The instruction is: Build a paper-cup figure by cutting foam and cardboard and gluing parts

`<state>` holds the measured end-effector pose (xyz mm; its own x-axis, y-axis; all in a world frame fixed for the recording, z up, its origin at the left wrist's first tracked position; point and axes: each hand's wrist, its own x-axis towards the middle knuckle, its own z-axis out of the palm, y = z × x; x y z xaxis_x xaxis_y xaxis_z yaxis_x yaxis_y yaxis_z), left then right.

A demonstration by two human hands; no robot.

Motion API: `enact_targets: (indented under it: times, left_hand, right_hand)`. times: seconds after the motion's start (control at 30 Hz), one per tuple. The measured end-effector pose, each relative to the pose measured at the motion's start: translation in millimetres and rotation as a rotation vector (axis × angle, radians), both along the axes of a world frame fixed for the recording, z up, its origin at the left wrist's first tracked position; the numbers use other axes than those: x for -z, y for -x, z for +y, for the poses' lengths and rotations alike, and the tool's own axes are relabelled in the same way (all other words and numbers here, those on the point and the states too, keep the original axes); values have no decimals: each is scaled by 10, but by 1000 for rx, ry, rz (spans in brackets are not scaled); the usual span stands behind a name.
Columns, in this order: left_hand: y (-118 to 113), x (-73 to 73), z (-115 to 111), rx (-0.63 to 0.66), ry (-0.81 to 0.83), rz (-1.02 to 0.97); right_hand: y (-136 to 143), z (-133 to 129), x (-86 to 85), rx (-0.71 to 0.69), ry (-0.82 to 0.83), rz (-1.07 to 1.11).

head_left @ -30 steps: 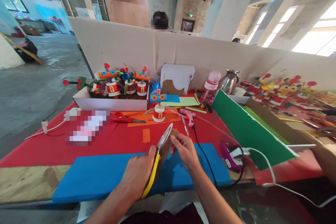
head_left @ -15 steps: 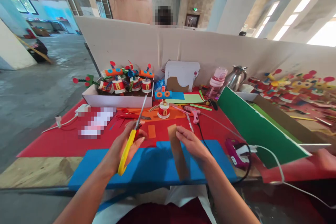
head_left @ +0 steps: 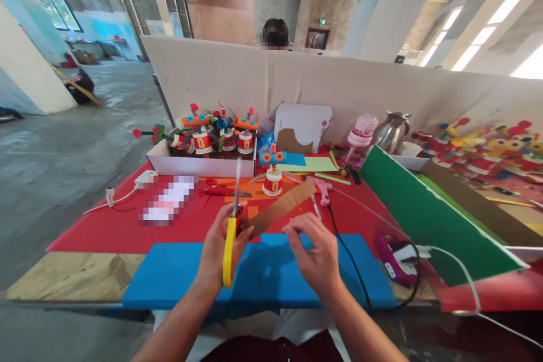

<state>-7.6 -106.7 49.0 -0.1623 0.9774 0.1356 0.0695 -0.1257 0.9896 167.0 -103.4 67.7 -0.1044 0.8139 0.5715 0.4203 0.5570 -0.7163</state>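
My left hand (head_left: 220,246) is closed around yellow-handled scissors (head_left: 229,249), blades pointing up and away. Its thumb and fingers also pinch the near end of a brown cardboard strip (head_left: 282,206), which slants up to the right over the table. My right hand (head_left: 314,251) hovers just right of the strip, apart from it, thumb and forefinger curled together with nothing visible between them. Beneath both hands lies a blue board (head_left: 182,271). Beyond the strip stands a paper-cup figure (head_left: 272,181) with a blue tube head and orange ring eyes.
A white box (head_left: 199,166) of similar figures stands at back left. To the right are a pink glue gun (head_left: 324,191) with a black cord, a purple power block (head_left: 394,260) and a green-sided box (head_left: 428,215). A pink bottle (head_left: 361,134) and steel jug (head_left: 392,131) stand behind.
The cardboard strip has passed from my right hand to my left, swinging from hanging down to slanting up right. My right hand has let go. The view has shifted slightly left.
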Motion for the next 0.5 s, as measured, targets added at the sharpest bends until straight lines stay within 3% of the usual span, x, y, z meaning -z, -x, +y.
enact_targets:
  times: [0.07, 0.17, 0.27, 0.37, 0.5]
  left_hand:
    - [-85, -31, -25, -108, -42, -4]
    - [-231, -20, -48, -145, -69, -27]
    - [-350, 78, -43, -106, -74, -39]
    - [-378, 189, -21, -9, -40, -17]
    - [-273, 252, -36, 89, 180, -125]
  right_hand:
    - [33, -46, 110, -81, 271, 108]
    - [146, -36, 288, -140, 571, 459]
    - [233, 23, 379, -136, 614, 698]
    - [194, 97, 374, -34, 586, 796]
    - [7, 192, 319, 87, 566, 828]
